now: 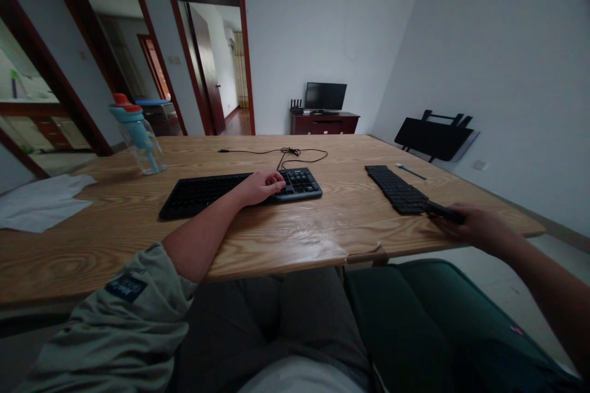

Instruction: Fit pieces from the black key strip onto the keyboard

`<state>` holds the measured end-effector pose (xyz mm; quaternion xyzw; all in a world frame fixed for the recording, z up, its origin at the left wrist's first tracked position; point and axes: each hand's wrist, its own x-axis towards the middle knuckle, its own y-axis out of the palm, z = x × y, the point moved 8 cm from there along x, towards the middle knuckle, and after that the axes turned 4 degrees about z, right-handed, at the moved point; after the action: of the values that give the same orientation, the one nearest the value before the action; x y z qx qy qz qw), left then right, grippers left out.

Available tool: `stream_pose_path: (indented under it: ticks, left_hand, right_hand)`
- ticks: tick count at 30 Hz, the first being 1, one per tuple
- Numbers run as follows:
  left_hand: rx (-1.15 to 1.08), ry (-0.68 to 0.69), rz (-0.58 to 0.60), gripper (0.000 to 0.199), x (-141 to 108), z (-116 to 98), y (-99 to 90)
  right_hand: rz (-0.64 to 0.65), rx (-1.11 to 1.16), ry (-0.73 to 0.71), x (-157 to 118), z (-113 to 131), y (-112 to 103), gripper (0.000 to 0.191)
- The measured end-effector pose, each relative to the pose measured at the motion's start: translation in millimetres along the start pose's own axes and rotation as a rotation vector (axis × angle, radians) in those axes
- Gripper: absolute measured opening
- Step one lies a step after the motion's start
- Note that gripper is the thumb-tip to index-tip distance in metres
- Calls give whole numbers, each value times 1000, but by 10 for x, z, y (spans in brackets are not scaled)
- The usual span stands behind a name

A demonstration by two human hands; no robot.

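A black corded keyboard (203,193) lies on the wooden table in front of me. My left hand (260,187) is over its right-hand part, fingers curled together above the keys; whether anything small is between them is hidden. To the right, rows of black keys (396,189) form a slanted dark block on the table. By its near end, my right hand (465,224) is closed around a black-handled tool (445,212), whose tip points left at the block's corner. The tool's head is too dark to make out.
A thin blue-handled brush (410,171) lies beyond the key block. The keyboard's black cable (290,151) is bunched behind it. At the left stand a clear bottle (141,138) with a red lid and white paper (43,199). A green seat (442,319) is below the table edge.
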<state>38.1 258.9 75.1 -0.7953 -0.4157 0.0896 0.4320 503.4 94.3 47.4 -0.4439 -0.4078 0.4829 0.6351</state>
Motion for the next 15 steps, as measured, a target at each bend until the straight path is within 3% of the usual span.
stream_pose_path:
  ticks: [15]
  left_hand:
    - [22, 18, 10, 37, -11, -36, -6]
  right_hand:
    - [23, -27, -34, 84, 102, 10, 36]
